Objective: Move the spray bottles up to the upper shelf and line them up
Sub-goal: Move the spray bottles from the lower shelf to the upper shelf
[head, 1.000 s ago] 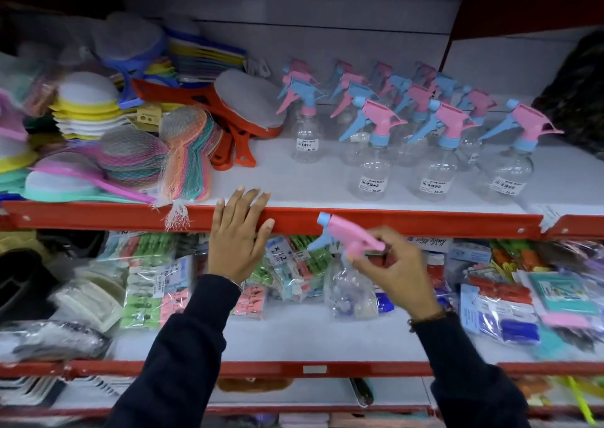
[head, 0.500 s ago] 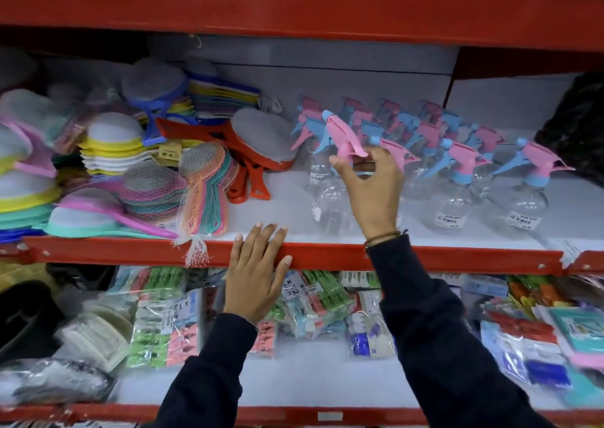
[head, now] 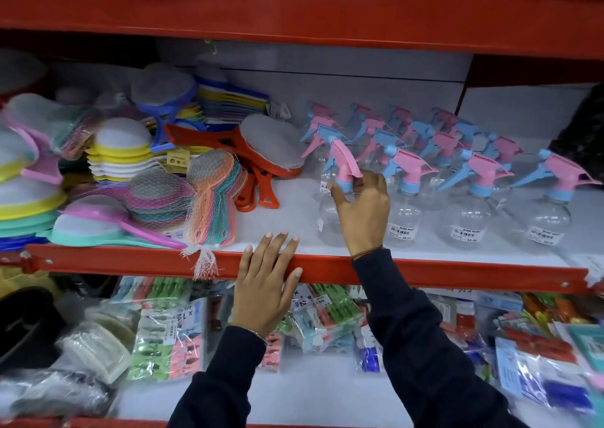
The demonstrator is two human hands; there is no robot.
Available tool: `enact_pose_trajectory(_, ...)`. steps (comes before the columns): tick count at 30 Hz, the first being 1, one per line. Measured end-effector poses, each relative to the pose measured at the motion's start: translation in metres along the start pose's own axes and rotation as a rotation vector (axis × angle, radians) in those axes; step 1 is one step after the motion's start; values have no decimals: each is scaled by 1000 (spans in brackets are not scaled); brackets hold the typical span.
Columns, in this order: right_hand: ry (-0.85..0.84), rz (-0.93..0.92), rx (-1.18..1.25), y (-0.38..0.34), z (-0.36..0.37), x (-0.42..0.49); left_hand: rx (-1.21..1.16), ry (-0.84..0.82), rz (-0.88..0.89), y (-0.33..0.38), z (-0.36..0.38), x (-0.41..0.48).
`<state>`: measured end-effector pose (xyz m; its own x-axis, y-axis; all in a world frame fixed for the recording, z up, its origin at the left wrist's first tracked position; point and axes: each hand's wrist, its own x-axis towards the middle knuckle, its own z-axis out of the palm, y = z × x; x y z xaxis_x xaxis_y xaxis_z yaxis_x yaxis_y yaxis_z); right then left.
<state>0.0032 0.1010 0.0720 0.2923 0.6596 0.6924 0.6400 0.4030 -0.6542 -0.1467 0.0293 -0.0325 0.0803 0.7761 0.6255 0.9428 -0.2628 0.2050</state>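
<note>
My right hand [head: 362, 213] grips the neck of a clear spray bottle [head: 328, 218] with a pink and blue trigger head. The bottle stands on the white upper shelf [head: 287, 218], at the left end of the front row. Several more clear spray bottles [head: 467, 198] with pink and blue heads stand in rows to its right and behind it. My left hand [head: 264, 283] lies flat, fingers spread, on the shelf's red front rail [head: 130, 261]; it holds nothing.
Stacked colourful brushes and netted scrubbers [head: 157, 195] fill the left half of the upper shelf. Orange-handled brushes [head: 258, 153] lie just left of the bottles. Packets of clothes pegs [head: 170, 332] and other bagged goods crowd the lower shelf. A red beam [head: 294, 12] runs overhead.
My right hand lifted the spray bottle from the lower shelf to the upper one and set it down at the left of the front row. The left hand stayed on the rail.
</note>
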Motion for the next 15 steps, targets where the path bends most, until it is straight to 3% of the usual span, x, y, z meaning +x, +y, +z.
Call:
enact_pose_trajectory(5, -1, 79, 105, -1, -4, -3, -1, -2, -3, 0, 1, 0)
enact_pose_trajectory(15, -211, 165, 337, 9, -27, -21, -149, 69, -123, 23, -8, -1)
